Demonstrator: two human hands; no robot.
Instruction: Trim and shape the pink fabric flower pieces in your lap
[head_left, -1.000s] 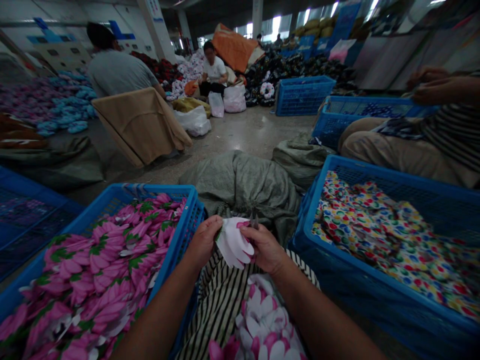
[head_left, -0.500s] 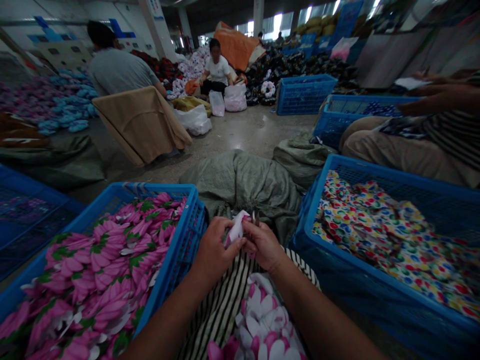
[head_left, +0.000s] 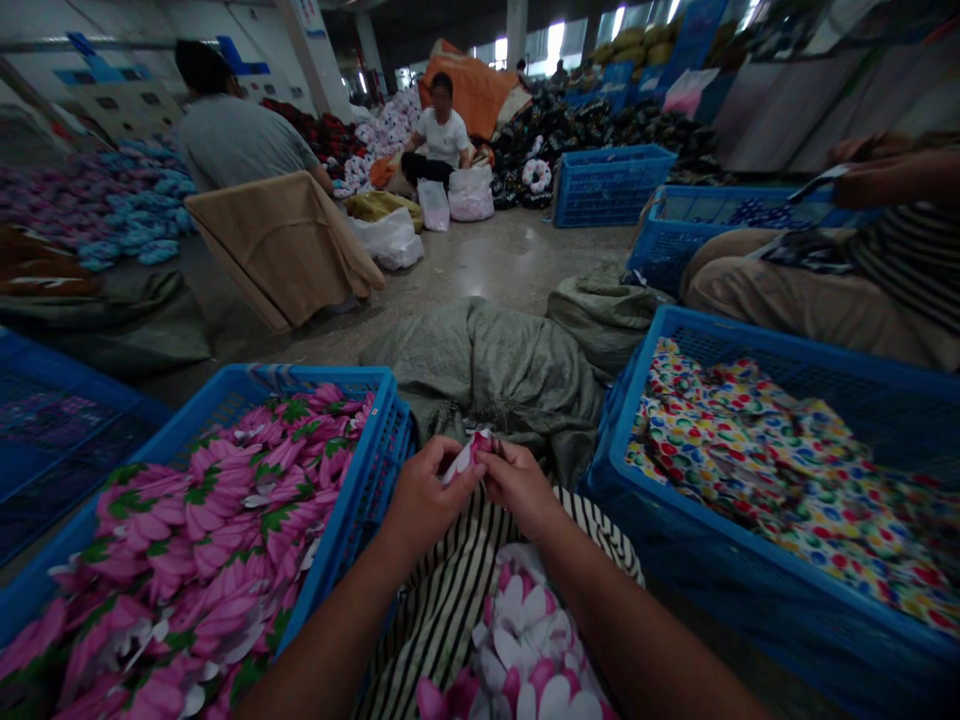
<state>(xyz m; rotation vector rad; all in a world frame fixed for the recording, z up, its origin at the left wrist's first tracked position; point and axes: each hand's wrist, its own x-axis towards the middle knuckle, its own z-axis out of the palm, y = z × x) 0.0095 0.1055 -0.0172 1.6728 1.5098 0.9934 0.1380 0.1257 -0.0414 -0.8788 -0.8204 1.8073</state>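
Far left: blue plastic crate (head_left: 330, 372), lattice-walled, heaped with limp pink petal-shaped pieces (head_left: 225, 500), green at the tips, smooth white on the reverse. Left hand (head_left: 427, 500): fingers curled, pinching a small folded white-and-pink piece (head_left: 465, 460). The piece sits between both hands, above the lap, mostly hidden by fingers. Behind it, a wrinkled grey-green sack (head_left: 487, 360), bulging, woven-looking. Below, black-and-cream striped cloth (head_left: 442, 590), creased, bearing a pile of rounded white and pink petals (head_left: 536, 650). Right hand (head_left: 525, 490): closed, thumb and fingers gripping the same piece. Far right: second crate (head_left: 675, 540), holding rumpled white fabric (head_left: 787, 480) with red, blue, green, yellow blotches. Writing: pillar sign (head_left: 309, 18) carries marks, illegible.
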